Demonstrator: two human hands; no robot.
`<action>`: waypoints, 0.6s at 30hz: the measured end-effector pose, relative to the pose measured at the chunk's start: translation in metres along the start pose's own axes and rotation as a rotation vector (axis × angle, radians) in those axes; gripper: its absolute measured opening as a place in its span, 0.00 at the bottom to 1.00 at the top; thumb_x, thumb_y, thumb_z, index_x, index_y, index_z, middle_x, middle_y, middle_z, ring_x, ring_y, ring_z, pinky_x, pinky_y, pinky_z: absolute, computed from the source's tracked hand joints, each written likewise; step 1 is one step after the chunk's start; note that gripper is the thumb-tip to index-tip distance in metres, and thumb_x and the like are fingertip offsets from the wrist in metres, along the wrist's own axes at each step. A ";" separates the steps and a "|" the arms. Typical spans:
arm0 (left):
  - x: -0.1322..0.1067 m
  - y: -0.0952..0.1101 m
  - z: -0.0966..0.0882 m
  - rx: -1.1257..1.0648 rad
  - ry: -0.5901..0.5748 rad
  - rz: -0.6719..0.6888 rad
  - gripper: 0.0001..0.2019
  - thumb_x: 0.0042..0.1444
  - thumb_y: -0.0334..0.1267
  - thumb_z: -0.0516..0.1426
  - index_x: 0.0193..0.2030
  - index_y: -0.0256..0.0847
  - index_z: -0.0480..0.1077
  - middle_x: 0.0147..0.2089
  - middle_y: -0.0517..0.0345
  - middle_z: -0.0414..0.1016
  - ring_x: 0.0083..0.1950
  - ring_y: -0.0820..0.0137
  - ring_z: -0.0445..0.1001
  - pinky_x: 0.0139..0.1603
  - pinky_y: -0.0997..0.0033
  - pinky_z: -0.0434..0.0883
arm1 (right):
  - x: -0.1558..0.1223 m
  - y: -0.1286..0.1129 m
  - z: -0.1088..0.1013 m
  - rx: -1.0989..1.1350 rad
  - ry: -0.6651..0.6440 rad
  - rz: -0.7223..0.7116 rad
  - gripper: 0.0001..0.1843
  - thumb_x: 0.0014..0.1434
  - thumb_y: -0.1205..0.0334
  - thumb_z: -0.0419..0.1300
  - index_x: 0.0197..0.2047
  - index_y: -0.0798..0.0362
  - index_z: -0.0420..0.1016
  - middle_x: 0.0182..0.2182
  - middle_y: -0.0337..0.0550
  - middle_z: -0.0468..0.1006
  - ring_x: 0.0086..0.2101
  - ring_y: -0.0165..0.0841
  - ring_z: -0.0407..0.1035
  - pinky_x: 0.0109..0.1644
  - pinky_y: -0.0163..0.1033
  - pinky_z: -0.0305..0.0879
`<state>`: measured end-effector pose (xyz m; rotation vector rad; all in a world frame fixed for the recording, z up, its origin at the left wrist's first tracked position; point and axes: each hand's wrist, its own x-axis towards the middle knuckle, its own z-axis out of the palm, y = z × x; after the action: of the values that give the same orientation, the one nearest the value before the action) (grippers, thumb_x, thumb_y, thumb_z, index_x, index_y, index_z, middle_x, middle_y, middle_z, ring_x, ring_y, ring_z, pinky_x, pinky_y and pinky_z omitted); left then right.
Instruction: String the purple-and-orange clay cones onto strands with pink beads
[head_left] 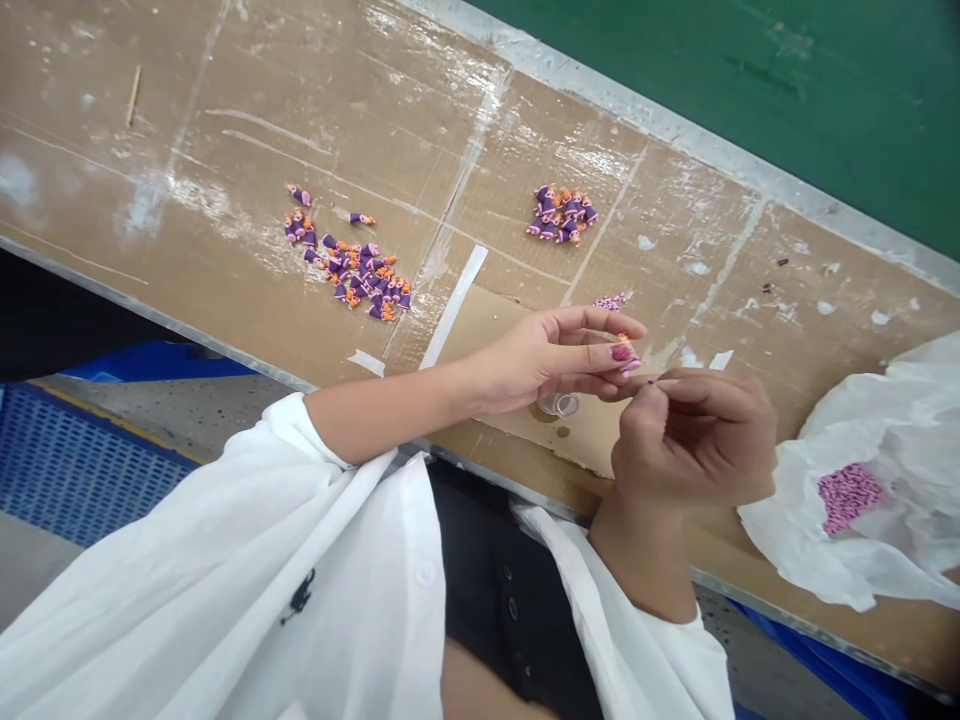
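the small purple, pink and orange figurine [624, 341] sits right in the fingertips of the left hand [555, 360], thumb and fingers pinching it, so that hand is the nearer one. the right hand [697, 430] comes in from the right and a little nearer the body, thumb and forefinger pressed together on a tiny dark purple bit [652, 381]. that bit lies just beside the figurine, to its right and slightly toward the wearer; whether the two touch, i cannot tell.

the figurine's orange end points away from the wearer, and a pink edge shows on the side toward the right hand. its long axis seems to run from that edge outward, though the fingers cover most of the body, so the exact tilt is unclear.

below the left grip, toward the wearer, a clear round container [566, 404] stands partly hidden by the fingers. just beyond the grip is a little heap of pink-and-purple pieces [611, 301]; farther out and left lies a cluster of similar figurines [562, 215]. right of the right hand, a crumpled white bag [915, 410] bears more pink pieces [850, 497].
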<state>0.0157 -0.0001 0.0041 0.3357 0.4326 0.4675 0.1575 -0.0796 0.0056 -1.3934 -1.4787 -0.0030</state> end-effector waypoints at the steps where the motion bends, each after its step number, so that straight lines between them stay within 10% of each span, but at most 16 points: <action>1: 0.000 0.000 -0.001 -0.002 -0.005 -0.003 0.19 0.49 0.40 0.73 0.44 0.37 0.75 0.35 0.64 0.78 0.38 0.79 0.77 0.48 0.71 0.75 | 0.000 0.000 0.000 -0.023 0.001 -0.023 0.11 0.60 0.73 0.64 0.40 0.45 0.75 0.27 0.36 0.75 0.27 0.34 0.71 0.28 0.42 0.66; 18: -0.002 0.003 0.000 0.070 0.002 -0.002 0.13 0.53 0.35 0.71 0.41 0.33 0.76 0.34 0.63 0.79 0.36 0.80 0.77 0.49 0.70 0.75 | 0.002 0.002 -0.001 -0.255 -0.067 -0.212 0.07 0.60 0.70 0.64 0.36 0.47 0.72 0.26 0.36 0.79 0.25 0.32 0.74 0.26 0.38 0.68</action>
<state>0.0134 0.0014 0.0061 0.4018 0.4518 0.4511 0.1600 -0.0779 0.0060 -1.4409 -1.7220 -0.2898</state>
